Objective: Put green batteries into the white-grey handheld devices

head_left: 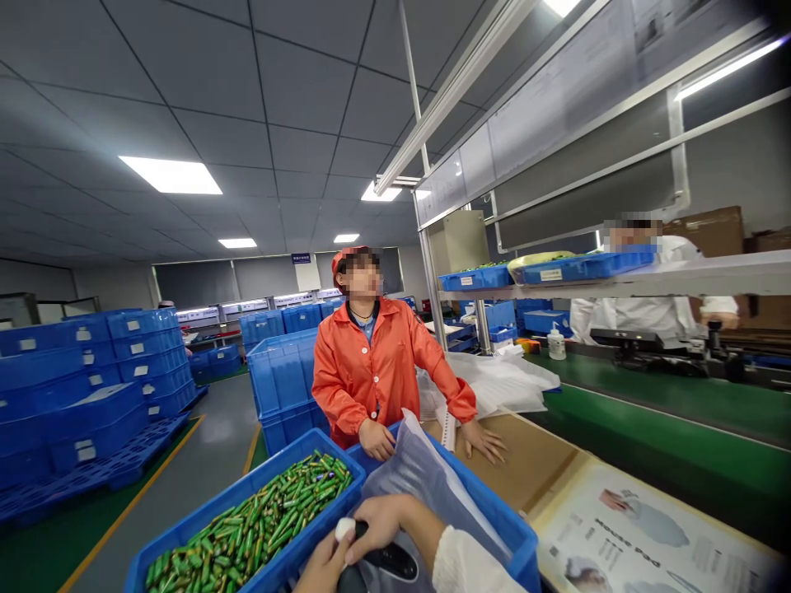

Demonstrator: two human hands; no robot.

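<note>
At the bottom centre my left hand (pixel 321 567) and my right hand (pixel 381 520) come together, both with closed fingers. A small white rounded piece (pixel 344 528) shows at their fingertips. Under my right hand is a black, smooth, handle-like object (pixel 395 562) whose kind I cannot make out. My hands are over a blue bin (pixel 522 539) lined with translucent foam sheet (pixel 420 469). Beside it on the left, another blue bin (pixel 148 548) holds many green cylindrical cells (pixel 265 511).
A person in an orange jacket (pixel 376 362) stands opposite, one hand on a flat cardboard box (pixel 519 453). Blue crates (pixel 148 362) are stacked at left. A shelf (pixel 692 276) with trays spans the green bench (pixel 643 412); a person in white (pixel 636 317) is behind it.
</note>
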